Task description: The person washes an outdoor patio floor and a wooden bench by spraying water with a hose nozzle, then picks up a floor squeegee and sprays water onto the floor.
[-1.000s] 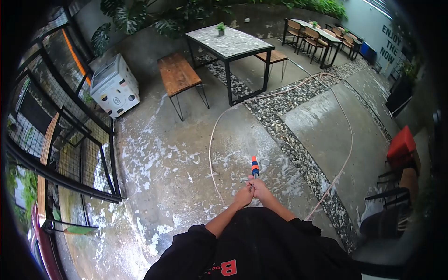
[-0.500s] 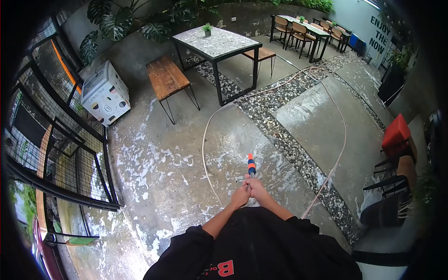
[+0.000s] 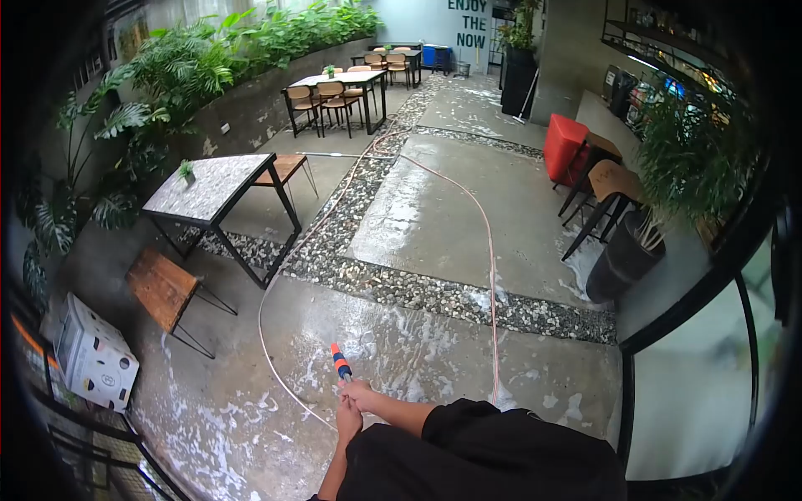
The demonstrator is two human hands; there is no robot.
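The upper-body garment (image 3: 510,455) is loose, matte black fabric with shallow folds. The right sleeve (image 3: 451,420) is black and terminates near the elbow, leaving the right forearm (image 3: 403,409) uncovered. Both hands are bare.

- Café- or restaurant-like patio seating area
- Speckled tabletop (image 3: 221,190) with 1 potted plant (image 3: 186,172) near its far left corner, 2 wooden benches (image 3: 163,286) beside it
- Dining chairs (image 3: 337,106) farther back
- Wall lettering (image 3: 469,25), "ENJOY THE NOW"
- Pebble strips (image 3: 322,238) across the concrete floor (image 3: 443,221); greenery (image 3: 288,37) beyond its left edge
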